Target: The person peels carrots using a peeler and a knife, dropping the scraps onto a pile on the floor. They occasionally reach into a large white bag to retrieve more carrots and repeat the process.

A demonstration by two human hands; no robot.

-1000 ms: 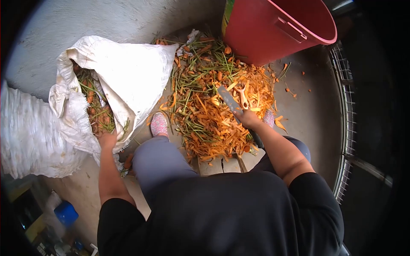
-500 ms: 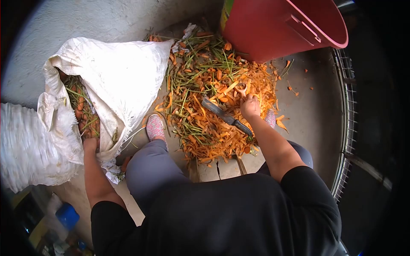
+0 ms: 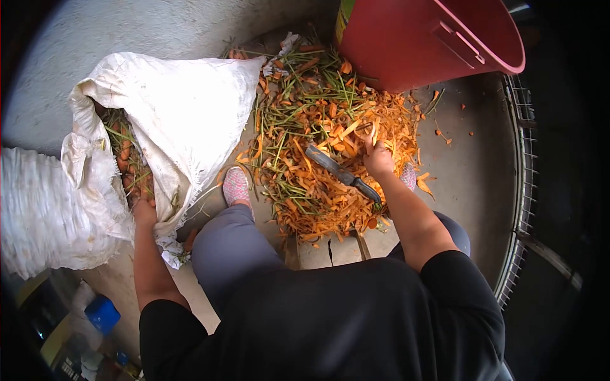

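My left hand (image 3: pixel 145 211) reaches into the mouth of a white woven sack (image 3: pixel 190 108), touching the carrots (image 3: pixel 129 166) inside. Its fingertips are hidden among them. Over a heap of orange peelings (image 3: pixel 330 206) on the floor, my right hand (image 3: pixel 379 159) is closed round a small, light-coloured tool that looks like a peeler (image 3: pixel 375 131). A large knife (image 3: pixel 343 174) with a dark handle lies on the heap, left of my right hand. Green stalks (image 3: pixel 279 136) are mixed into the heap's left side.
A big red bin (image 3: pixel 422 47) stands behind the heap. A wire mesh (image 3: pixel 525 190) runs along the right, and a pale wall (image 3: pixel 190 25) is at the back. Another white sack (image 3: pixel 51 216) lies at far left. My shoes (image 3: pixel 237 185) flank the peelings.
My right hand has turned a little, and the peeler has tilted with it. My left hand has shifted slightly at the sack mouth. The whole view has moved a little.
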